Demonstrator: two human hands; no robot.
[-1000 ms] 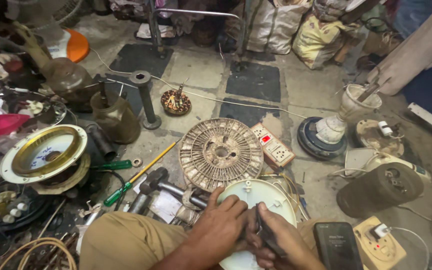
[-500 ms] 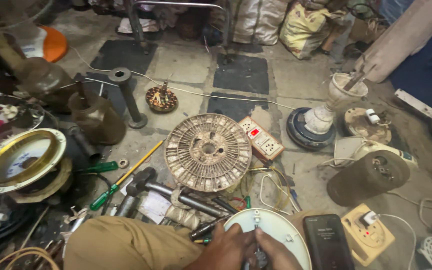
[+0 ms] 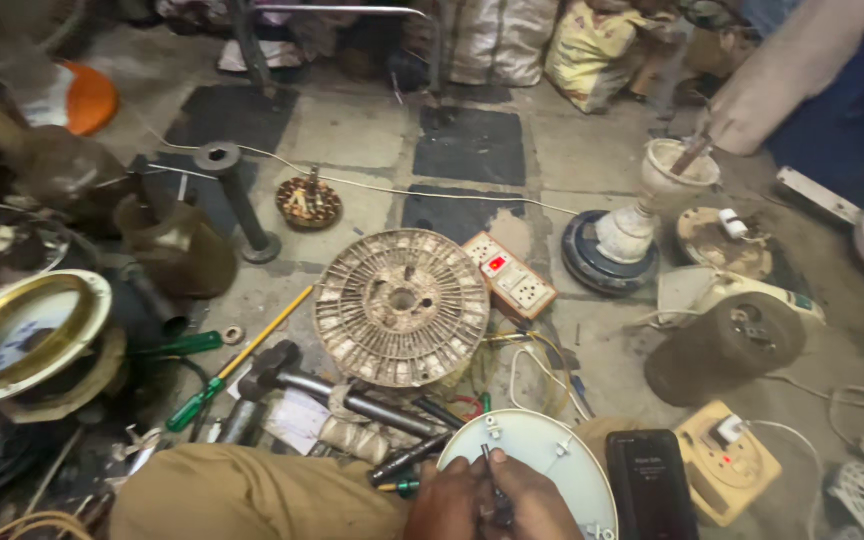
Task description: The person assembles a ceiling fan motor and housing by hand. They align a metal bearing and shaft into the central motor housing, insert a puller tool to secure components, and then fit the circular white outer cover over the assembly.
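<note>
At bottom centre, my left hand (image 3: 444, 503) and right hand (image 3: 532, 505) clench together around a small dark tool (image 3: 493, 480) over the white round fan cover (image 3: 542, 450), crowded between black phone (image 3: 650, 482) and metal pipe (image 3: 352, 400).

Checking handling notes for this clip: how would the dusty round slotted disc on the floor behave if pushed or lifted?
The slotted disc looks like stacked metal, so probably stiff and heavy for its size. Lying flat on the floor, it should slide, not roll. Its dusty, ribbed face likely grips well, though the hammer at its edge may block it.
</note>
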